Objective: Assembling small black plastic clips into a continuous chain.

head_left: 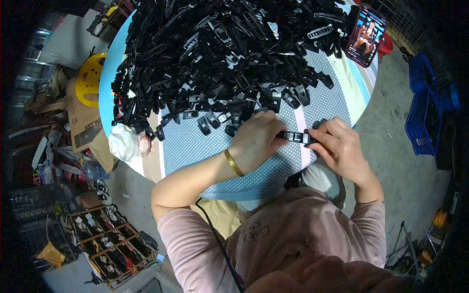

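Over the near edge of the table, my left hand [258, 136] and my right hand [340, 150] hold a black plastic buckle [294, 137] between them. Fingers of the left hand pinch its left end. The right thumb and forefinger grip the other end, and a small pale part shows beside them. Just beyond my left hand spreads a large heap of black plastic buckles and slotted straps [220, 58]. A few loose buckles [204, 125] lie at the near side of the heap. Fine details of the held piece are too small to make out.
A patterned cloth covers the round table [188, 161]. At its far right stands a lit phone [366, 35]; at its left edge is a white plastic bag [124, 142]. A yellow stool [90, 80], blue crates [422, 122] and a shoe rack [110, 244] stand around it.
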A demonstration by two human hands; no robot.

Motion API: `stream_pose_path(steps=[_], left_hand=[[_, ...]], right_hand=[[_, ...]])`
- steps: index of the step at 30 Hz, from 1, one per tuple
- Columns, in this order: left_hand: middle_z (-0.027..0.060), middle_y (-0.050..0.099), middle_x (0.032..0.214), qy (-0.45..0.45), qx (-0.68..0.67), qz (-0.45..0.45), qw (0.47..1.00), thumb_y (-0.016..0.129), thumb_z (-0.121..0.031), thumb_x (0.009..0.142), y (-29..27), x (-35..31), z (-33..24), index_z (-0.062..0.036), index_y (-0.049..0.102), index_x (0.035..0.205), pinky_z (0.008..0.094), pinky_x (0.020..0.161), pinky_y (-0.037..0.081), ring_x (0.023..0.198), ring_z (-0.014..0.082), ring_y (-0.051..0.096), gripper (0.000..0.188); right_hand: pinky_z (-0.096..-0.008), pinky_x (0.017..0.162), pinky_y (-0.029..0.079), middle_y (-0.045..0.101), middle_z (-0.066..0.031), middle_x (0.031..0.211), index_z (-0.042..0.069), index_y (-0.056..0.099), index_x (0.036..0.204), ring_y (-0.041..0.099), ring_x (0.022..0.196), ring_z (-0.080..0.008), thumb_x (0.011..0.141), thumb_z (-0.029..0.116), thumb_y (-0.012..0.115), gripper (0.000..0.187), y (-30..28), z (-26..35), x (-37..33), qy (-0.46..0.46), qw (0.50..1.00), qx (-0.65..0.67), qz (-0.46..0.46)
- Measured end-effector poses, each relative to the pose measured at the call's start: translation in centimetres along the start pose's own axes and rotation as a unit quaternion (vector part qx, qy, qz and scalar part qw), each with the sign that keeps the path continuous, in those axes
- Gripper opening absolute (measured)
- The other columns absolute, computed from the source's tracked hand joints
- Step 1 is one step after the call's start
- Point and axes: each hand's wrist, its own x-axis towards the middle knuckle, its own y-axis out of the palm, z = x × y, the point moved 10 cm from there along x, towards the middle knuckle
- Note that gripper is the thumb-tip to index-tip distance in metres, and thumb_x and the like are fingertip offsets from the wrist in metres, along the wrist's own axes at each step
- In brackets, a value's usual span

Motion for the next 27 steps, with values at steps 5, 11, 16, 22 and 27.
stream_pose_path(steps=[5,11,16,22,27], left_hand=[[0.0098,0.056,0.085,0.051,-0.007,-0.01,0.999,0.071,-0.018,0.076,0.5,0.1,-1.0,-0.0043,0.062,0.082,0.038,0.076,0.048,0.087,0.0287,0.057,0.018],[0.0095,0.058,0.082,0.112,-0.051,-0.016,0.992,0.076,-0.02,0.072,0.3,-0.1,-1.6,-0.0061,0.06,0.083,0.04,0.07,0.048,0.079,0.0306,0.059,0.024],[0.0096,0.066,0.092,0.236,0.022,-0.164,0.958,0.072,-0.016,0.078,-7.0,0.9,-0.9,-0.0077,0.068,0.087,0.0376,0.077,0.049,0.089,0.0286,0.062,0.013],[0.0159,0.06,0.109,-0.086,0.264,-0.324,0.905,0.077,-0.024,0.076,-15.8,1.8,12.4,-0.0034,0.067,0.11,0.0397,0.087,0.047,0.097,0.0337,0.055,0.041],[0.0135,0.056,0.105,-0.118,0.263,-0.33,0.899,0.082,-0.025,0.07,-14.6,3.3,13.8,-0.0038,0.069,0.108,0.039,0.088,0.047,0.1,0.0321,0.052,0.045]], right_hand=[[-0.0363,0.06,0.044,0.053,-0.0087,0.074,-0.002,0.068,0.094,0.053,0.069,-0.0249,0.075,0.015,0.074,0.026,1.2,0.5,0.9,-0.042,0.999,0.018,0.003],[-0.0366,0.064,0.047,0.057,-0.0094,0.078,0.001,0.067,0.088,0.057,0.073,-0.0285,0.074,0.018,0.075,0.024,1.8,0.3,0.6,-0.051,0.996,0.075,0.018],[-0.0361,0.065,0.05,0.062,-0.0087,0.08,0.002,0.068,0.086,0.061,0.075,-0.0279,0.075,0.021,0.077,0.024,2.7,1.5,-0.5,-0.108,0.965,0.197,0.135],[-0.035,0.07,0.05,0.064,-0.0119,0.093,0.003,0.069,0.105,0.062,0.082,-0.0268,0.076,0.026,0.076,0.037,-0.2,-2.9,2.5,0.031,0.993,-0.006,-0.113],[-0.0363,0.072,0.051,0.063,-0.0119,0.095,0.004,0.066,0.109,0.062,0.084,-0.0283,0.079,0.021,0.073,0.035,1.7,-3.8,3.3,0.048,0.989,-0.1,-0.102]])
